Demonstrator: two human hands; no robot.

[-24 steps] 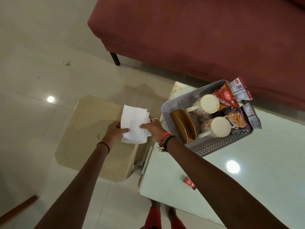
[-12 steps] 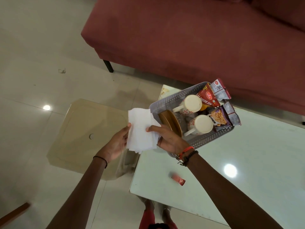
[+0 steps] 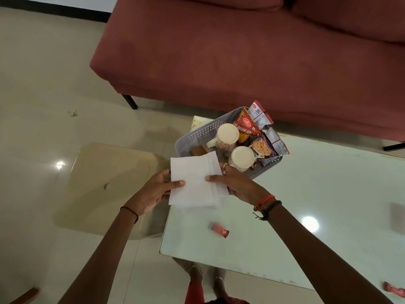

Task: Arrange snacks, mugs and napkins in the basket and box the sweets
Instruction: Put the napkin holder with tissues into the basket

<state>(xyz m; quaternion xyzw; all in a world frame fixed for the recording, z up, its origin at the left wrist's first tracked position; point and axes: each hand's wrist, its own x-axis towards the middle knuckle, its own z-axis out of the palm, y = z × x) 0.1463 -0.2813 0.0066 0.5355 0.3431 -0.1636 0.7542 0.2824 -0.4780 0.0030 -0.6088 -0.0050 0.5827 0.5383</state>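
Both hands hold a stack of white napkins (image 3: 194, 181) just in front of the grey perforated basket (image 3: 203, 130). My left hand (image 3: 157, 191) pinches the stack's left edge and my right hand (image 3: 238, 185) grips its right edge. In the basket stand two cream mugs (image 3: 226, 134) (image 3: 242, 159), with several snack packets (image 3: 247, 126) (image 3: 263, 148) leaning at its far side. A brown object (image 3: 198, 151) shows behind the napkins, partly hidden. A small red wrapped sweet (image 3: 219, 230) lies on the white table (image 3: 317, 194).
A red sofa (image 3: 241, 51) runs behind the table. A beige glass side table (image 3: 105, 189) stands to the left, lower than the white one. Another red wrapper (image 3: 394, 289) lies at the table's bottom right edge. My feet (image 3: 206, 279) show under the glass.
The napkins have moved right, from over the beige side table to the near edge of the basket. The stack now lies flatter and covers most of the brown object.
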